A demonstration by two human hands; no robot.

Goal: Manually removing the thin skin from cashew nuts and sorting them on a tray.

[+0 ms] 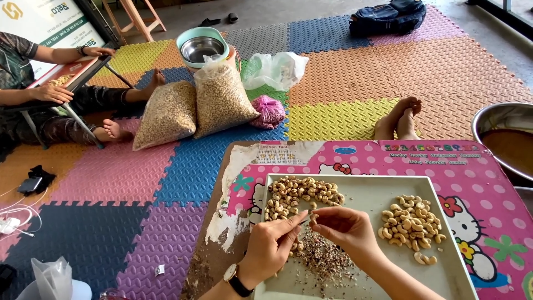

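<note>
My left hand [272, 244], with a wristwatch, pinches a small thin blade-like tool. My right hand [345, 226] holds a single cashew nut [312, 218] at its fingertips, touching the tool's tip. Both hands hover over a pale rectangular tray [366, 194]. On the tray lie a pile of unpeeled cashews [300, 194] at the top left, a pile of peeled pale cashews [410, 222] on the right, and brown skin flakes [322, 258] below my hands.
The tray rests on a pink cartoon-print low table [477, 189]. Two big clear bags of nuts [194, 108] lean on the coloured foam mat. A person sits at left with another tray. Bare feet [400, 118], a metal basin [508, 139], a bowl [201, 47] and a backpack [388, 16] lie around.
</note>
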